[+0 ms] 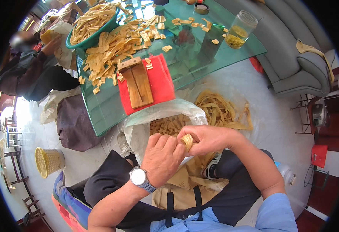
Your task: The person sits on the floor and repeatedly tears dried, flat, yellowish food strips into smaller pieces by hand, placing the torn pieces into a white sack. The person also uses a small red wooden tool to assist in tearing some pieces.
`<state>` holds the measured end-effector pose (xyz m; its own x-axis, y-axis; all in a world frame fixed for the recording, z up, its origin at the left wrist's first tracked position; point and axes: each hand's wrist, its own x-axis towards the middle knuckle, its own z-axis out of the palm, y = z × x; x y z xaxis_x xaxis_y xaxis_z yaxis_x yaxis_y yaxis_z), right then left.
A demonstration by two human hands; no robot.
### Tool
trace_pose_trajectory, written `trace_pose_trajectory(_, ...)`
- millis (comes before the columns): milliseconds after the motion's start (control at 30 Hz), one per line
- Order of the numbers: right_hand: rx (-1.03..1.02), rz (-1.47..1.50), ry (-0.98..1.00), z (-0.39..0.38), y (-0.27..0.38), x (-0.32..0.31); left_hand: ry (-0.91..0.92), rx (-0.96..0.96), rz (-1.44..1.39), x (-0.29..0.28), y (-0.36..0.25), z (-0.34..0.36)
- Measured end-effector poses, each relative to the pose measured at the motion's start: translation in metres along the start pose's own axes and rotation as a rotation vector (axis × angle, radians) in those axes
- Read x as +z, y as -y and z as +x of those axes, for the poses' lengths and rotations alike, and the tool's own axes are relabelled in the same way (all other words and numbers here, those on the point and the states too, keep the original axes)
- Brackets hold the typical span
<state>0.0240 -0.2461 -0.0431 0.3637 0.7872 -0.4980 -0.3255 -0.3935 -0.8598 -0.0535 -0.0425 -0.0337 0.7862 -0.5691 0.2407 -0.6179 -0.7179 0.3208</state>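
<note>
Over an open white plastic bag [132, 129], both of my hands meet at a small, pale yellow folded strip [187, 142] with fine ridges. My right hand [205, 138] pinches the folded strip between thumb and curled fingers. My left hand [162, 154], a watch [138, 177] on its wrist, is closed against the strip's other side; its thumb is mostly hidden. Inside the bag lie many short pale pieces [169, 125]. Just beyond, on the glass table [200, 73], a slotted wooden block [137, 87] rests on a red cloth [163, 75].
Loose strips [115, 48] spread beside a heaped green basin [69, 40]. A jar [241, 31] with yellowish liquid stands at the table's right. Long strips [215, 106] lie on the floor right of the bag. Another person [34, 73] sits at left, near a yellow basket [49, 161]. A grey sofa [281, 46] stands right.
</note>
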Motion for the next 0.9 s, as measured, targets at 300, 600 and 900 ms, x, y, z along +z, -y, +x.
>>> trace_pose_trajectory(300,-0.026,-0.113,-0.081,-0.023,-0.007,-0.030,0.229,-0.183,-0.227,-0.012,0.036,-0.023)
trace_pose_trajectory(600,-0.228,-0.299,-0.104,0.007,-0.001,0.003,0.240,-0.393,-0.525,-0.008,0.022,0.001)
trace_pose_trajectory(900,-0.217,-0.366,-0.050,-0.013,-0.004,0.006,0.553,-0.417,-0.686,-0.020,0.031,-0.017)
